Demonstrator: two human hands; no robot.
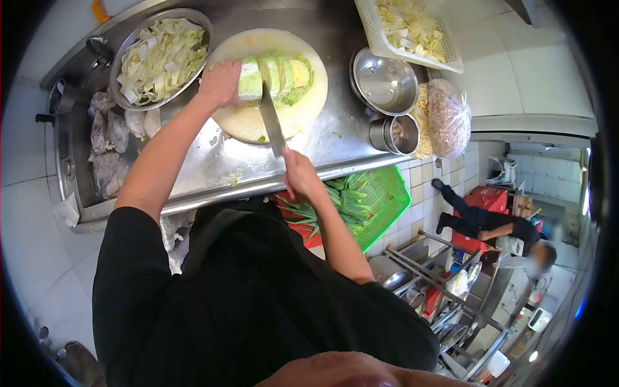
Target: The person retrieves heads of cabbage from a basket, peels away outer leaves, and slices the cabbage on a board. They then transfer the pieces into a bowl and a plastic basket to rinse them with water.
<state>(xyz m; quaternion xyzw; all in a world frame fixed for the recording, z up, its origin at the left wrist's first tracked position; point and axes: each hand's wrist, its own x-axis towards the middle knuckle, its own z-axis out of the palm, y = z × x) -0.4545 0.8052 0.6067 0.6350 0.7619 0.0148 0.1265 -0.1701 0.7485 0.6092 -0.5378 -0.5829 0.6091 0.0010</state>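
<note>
On the round cutting board (225, 55) lies a napa cabbage (250, 80), cut into thick slices at its right, leafy end. My left hand (221, 84) grips the uncut pale end, fingers over its top. The handle of a kitchen knife (273, 126) is in my right hand (300, 174), with fingers closed around it. The blade points away from me, and its tip end meets the cabbage between slices. Left of the board, a steel bowl (207, 32) holds cut cabbage pieces (164, 58).
Bagged items (109, 138) lie in the sink at left. Steel bowls (385, 80), a metal pot (401, 134), a filled plastic bag (449, 116) and a white basket (412, 57) of cabbage stand at right. Below is a green crate (387, 200) with green onions (348, 206). Another person (503, 229) is farther off.
</note>
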